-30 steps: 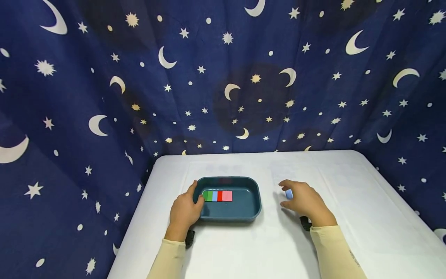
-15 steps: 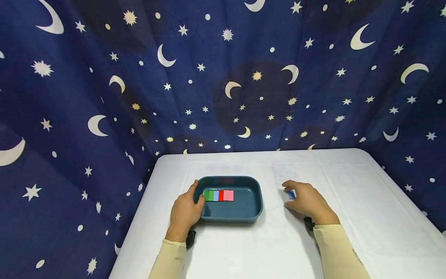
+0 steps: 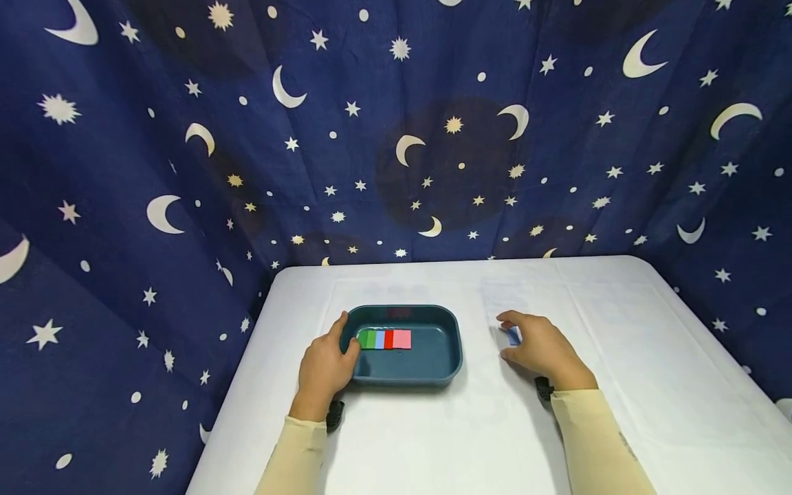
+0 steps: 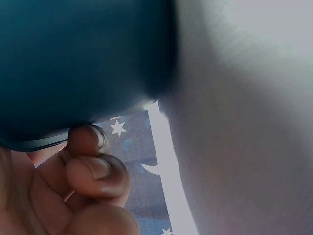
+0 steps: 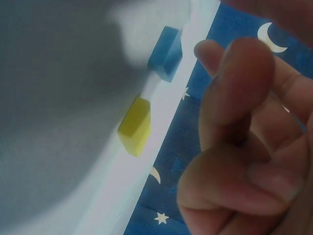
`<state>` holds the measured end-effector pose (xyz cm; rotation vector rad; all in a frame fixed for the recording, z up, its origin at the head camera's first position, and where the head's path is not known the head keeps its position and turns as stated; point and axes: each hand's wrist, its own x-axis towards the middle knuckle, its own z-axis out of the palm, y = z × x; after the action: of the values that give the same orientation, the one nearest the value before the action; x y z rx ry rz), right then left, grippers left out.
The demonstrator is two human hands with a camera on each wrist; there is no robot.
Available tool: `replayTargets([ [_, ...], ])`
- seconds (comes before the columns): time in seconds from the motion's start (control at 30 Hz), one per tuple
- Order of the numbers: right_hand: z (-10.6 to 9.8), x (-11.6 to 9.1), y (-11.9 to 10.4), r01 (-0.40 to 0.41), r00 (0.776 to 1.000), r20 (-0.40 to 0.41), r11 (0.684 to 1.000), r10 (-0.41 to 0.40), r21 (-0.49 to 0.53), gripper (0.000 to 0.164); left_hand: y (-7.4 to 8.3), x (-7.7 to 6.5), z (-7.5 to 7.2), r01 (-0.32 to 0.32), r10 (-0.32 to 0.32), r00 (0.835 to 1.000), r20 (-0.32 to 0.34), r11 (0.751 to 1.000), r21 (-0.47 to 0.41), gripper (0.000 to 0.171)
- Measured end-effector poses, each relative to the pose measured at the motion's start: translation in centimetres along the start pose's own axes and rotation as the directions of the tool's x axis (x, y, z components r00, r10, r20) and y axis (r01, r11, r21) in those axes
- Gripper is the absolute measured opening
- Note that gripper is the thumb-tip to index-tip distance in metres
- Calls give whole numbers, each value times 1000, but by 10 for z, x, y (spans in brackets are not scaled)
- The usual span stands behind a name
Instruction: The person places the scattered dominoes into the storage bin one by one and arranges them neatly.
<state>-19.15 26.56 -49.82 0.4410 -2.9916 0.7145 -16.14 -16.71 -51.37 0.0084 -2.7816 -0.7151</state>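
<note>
A teal tray stands on the white table. My left hand grips its left wall, thumb on the inner side and fingers outside, curled beneath the rim in the left wrist view. Inside the tray lies a row of small blocks: green blocks, a light blue block, a red block and pink ones. To the right, my right hand hovers with thumb and fingers apart around a blue block. The right wrist view shows that blue block and a yellow block, both clear of the fingers.
The white table reaches back to a dark blue curtain printed with moons and stars. Further curtain hangs along the left and right sides. A black device sits at the left wrist, another black device at the right.
The head view has tilted slightly, so the whole scene sits higher. My right hand stays near the blue block with only a small shift, covering it slightly more; the left hand keeps its grip.
</note>
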Motion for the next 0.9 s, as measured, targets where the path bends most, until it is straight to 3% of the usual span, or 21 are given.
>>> replayTargets([
  [0.27,-9,-6,20,-85,996,-22,996,86,30,72,1,1,-1,-11,11,1000,0,1000,-2,61],
  [0.6,-14,-15,52,-251,967,65,963,245,100,79,1,1,-2,-5,5,1000,2,1000,-13,61],
  [0.9,-13,-18,59,-280,960,60,951,274,132,80,1,1,-1,-2,2,1000,5,1000,-7,61],
])
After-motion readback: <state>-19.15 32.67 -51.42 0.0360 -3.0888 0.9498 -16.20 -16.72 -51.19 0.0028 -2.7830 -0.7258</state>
